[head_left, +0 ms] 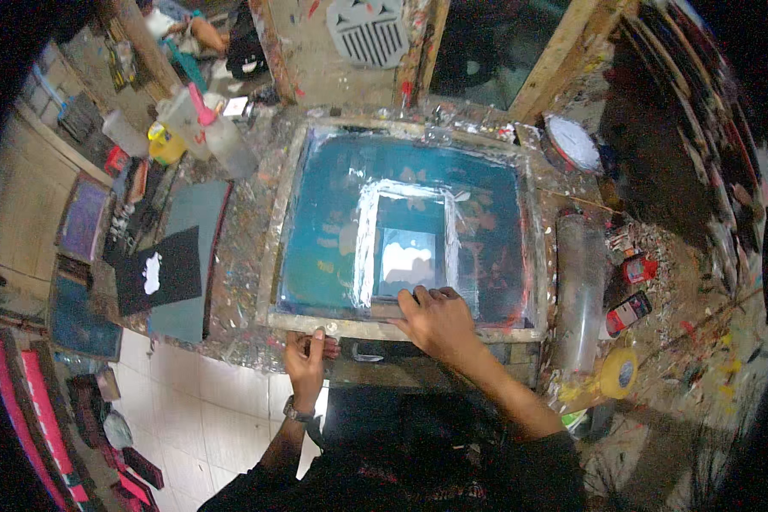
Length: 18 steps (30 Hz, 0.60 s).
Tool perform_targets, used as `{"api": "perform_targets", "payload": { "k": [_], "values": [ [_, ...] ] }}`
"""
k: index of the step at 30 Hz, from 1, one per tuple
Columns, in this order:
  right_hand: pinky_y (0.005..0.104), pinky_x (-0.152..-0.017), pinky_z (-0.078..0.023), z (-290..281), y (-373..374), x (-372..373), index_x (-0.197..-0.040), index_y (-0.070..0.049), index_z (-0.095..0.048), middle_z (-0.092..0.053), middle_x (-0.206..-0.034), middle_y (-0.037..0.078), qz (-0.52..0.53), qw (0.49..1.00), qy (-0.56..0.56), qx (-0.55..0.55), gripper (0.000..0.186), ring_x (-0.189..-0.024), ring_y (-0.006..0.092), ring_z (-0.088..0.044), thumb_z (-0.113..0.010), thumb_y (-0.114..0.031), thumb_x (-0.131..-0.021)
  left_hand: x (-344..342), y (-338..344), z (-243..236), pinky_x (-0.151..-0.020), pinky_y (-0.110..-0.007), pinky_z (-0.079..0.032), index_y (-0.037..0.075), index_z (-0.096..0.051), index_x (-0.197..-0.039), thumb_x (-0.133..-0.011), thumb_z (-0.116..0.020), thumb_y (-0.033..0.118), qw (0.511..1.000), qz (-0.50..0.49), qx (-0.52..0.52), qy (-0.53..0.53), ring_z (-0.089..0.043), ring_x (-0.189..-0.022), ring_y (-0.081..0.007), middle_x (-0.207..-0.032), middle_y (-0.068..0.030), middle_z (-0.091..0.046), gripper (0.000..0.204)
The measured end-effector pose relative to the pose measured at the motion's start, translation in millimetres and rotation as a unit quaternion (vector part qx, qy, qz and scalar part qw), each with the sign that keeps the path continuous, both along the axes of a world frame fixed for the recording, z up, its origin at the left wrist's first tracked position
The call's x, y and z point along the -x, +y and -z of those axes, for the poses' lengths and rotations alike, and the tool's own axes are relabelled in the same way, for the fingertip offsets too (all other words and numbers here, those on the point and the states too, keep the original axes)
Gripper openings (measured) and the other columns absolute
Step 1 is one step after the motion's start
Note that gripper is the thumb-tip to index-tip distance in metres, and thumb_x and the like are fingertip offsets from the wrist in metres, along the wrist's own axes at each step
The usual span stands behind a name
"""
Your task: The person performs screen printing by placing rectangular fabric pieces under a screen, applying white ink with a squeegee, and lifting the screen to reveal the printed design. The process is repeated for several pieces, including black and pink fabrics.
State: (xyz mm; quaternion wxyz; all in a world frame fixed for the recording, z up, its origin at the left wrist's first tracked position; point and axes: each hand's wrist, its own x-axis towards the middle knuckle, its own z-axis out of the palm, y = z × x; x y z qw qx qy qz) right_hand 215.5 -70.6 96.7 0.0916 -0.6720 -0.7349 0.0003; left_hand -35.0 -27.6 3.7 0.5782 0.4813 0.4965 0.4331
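A screen-printing frame (275,264) with blue-green mesh lies in front of me. Streaks of white ink (366,247) border a rectangle in its middle, and a pale cloud-like patch shows inside. My right hand (438,322) reaches over the near side of the mesh, its fingers curled around a squeegee (387,310). Most of that tool is hidden beneath the hand; only a narrow brownish end sticks out on the left. At the frame's near left edge, my left hand (305,358) grips the wood, thumb on top and fingers bent below. A watch circles the left wrist.
On the left are a spray bottle (229,147) with pink nozzle, a yellow container (165,143), and a black sheet with a white print (179,282). Right of the frame are a clear cylinder (578,294), a yellow tape roll (619,374) and a round white-topped tub (574,142).
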Motion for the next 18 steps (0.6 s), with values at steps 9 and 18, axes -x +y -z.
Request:
{"api": "perform_targets", "payload": {
  "k": [9,18],
  "values": [
    [0.0533,-0.096,-0.034,-76,-1,10,-0.094,-0.008,-0.063,-0.061,-0.088,0.010,0.110,0.942,-0.042,-0.313,0.052,-0.088,0.0280,-0.059,-0.077,-0.057,-0.079,-18,25,-76,-0.071,-0.031,-0.057,0.004,-0.042,-0.109,-0.103,-0.058,0.013,0.976,-0.015,-0.216,0.012,-0.069,-0.086,-0.0190,-0.091,-0.0124,-0.064,0.019],
    [0.0495,-0.074,-0.047,-204,92,-36,-0.085,-0.006,-0.062,-0.065,-0.078,0.016,0.076,0.914,-0.087,-0.388,0.059,-0.077,0.0370,-0.065,-0.071,-0.064,-0.082,-72,3,-34,-0.118,-0.061,-0.024,0.003,-0.049,-0.143,-0.093,-0.065,0.051,0.690,0.274,-0.503,0.441,-0.046,-0.137,-0.0370,-0.135,-0.0148,-0.062,0.071]
  ]
}}
